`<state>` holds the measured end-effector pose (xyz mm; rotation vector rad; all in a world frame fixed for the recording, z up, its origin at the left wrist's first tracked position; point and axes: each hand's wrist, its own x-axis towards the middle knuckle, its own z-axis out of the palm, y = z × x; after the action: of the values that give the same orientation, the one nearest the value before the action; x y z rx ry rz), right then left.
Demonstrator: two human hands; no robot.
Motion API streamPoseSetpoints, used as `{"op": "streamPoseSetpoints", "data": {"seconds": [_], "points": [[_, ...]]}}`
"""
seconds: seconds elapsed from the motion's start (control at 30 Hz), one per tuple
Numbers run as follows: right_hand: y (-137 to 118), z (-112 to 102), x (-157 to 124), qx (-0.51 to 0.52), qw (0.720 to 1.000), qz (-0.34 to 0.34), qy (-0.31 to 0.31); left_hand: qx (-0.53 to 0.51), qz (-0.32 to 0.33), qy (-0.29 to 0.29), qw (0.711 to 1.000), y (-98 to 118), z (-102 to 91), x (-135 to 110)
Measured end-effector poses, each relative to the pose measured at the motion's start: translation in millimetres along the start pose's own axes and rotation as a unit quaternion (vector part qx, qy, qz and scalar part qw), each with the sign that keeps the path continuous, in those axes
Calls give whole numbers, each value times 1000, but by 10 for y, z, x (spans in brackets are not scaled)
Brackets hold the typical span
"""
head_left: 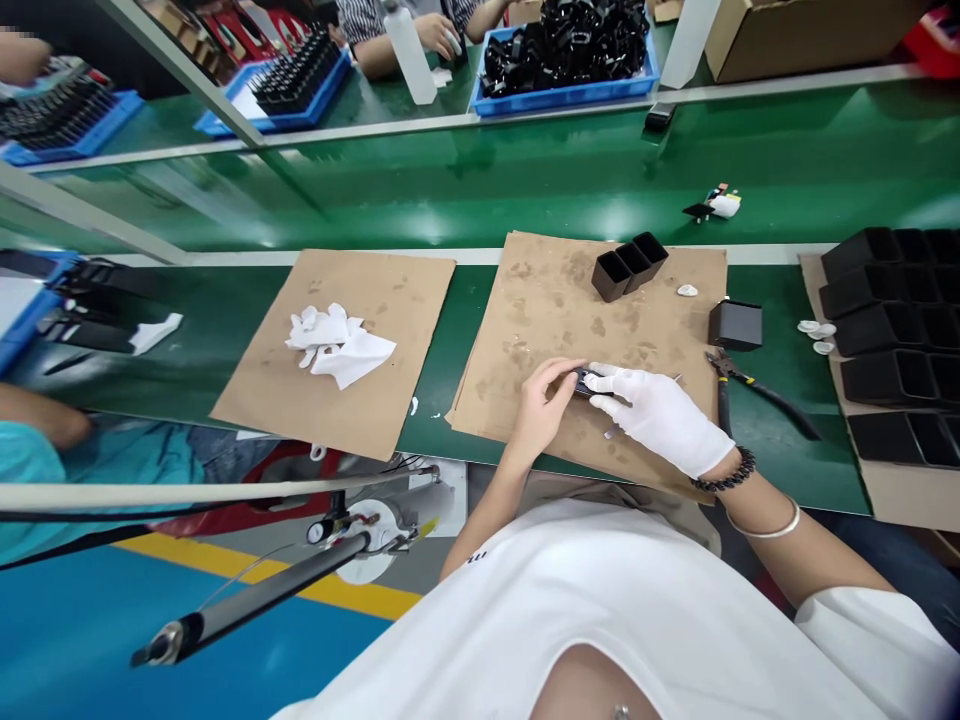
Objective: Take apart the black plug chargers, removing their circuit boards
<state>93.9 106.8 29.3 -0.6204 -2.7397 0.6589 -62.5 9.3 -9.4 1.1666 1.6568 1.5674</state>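
My bare left hand (541,408) and my white-gloved right hand (656,415) meet over a stained cardboard sheet (547,300). Both pinch a small black part (583,381) between their fingertips, just above the sheet. The part is mostly hidden by the fingers. Black pliers (757,390) lie just right of my right hand, and a black box (736,324) stands beyond them. A pair of open black housings (628,265) sits at the sheet's far edge.
A second cardboard sheet (337,350) to the left carries crumpled white gloves (337,343). Rows of black housings (896,345) lie at the right. Blue trays of black parts (566,55) and other people's hands are across the green belt (525,170). A co-worker's arm (37,420) is at left.
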Motion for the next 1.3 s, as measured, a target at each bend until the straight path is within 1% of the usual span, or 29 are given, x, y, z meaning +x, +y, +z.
{"op": "streamPoseSetpoints", "data": {"seconds": [0.13, 0.23, 0.27, 0.3, 0.33, 0.43, 0.47, 0.5, 0.57, 0.67, 0.73, 0.77, 0.87, 0.97, 1.03, 1.1, 1.2, 1.3], "points": [[-11, 47, 52, -42, 999, 0, -4, -22, 4, -26, 999, 7, 5, 12], [-29, 39, 100, -62, 998, 5, -10, -78, -30, -32, 996, -18, 17, 9], [-43, 20, 108, -62, 998, 4, -13, -99, -43, -17, 994, -40, 18, 5], [-60, -4, 109, -64, 998, 4, -15, -116, -53, 11, 992, -67, 15, -3], [-81, -26, 101, -67, 998, 5, -12, -126, -57, 50, 989, -98, 6, -13], [-137, -38, 54, -80, 996, 18, 24, -121, -49, 179, 975, -178, -45, -49], [-144, -14, 39, -82, 996, 22, 33, -117, -45, 204, 971, -192, -61, -57], [-143, 21, 28, -82, 996, 24, 37, -114, -42, 214, 969, -196, -71, -60], [-120, 107, 19, -76, 996, 21, 29, -112, -41, 197, 973, -176, -69, -52], [-70, 198, 14, -69, 997, 13, 24, -110, -49, 118, 986, -103, -16, -18], [-58, 223, 0, -58, 997, 17, 42, -111, -54, 67, 990, -56, 21, 3], [-61, 232, -9, -48, 997, 21, 58, -113, -57, 50, 991, -40, 33, 10], [-92, 272, -25, 3, 993, 39, 107, -123, -67, 32, 990, -23, 35, 24], [-120, 321, 10, 39, 991, 71, 105, -138, -87, 26, 986, -44, 14, 35], [-122, 333, 56, 42, 991, 84, 91, -149, -100, 28, 983, -73, 5, 44], [-120, 309, 105, 36, 992, 86, 81, -160, -108, 49, 980, -109, 2, 50], [-130, 202, 153, 24, 995, 81, 59, -176, -106, 116, 972, -156, -32, 41], [-174, 78, 158, 13, 997, 69, 37, -178, -89, 193, 961, -163, -155, -5]]}}
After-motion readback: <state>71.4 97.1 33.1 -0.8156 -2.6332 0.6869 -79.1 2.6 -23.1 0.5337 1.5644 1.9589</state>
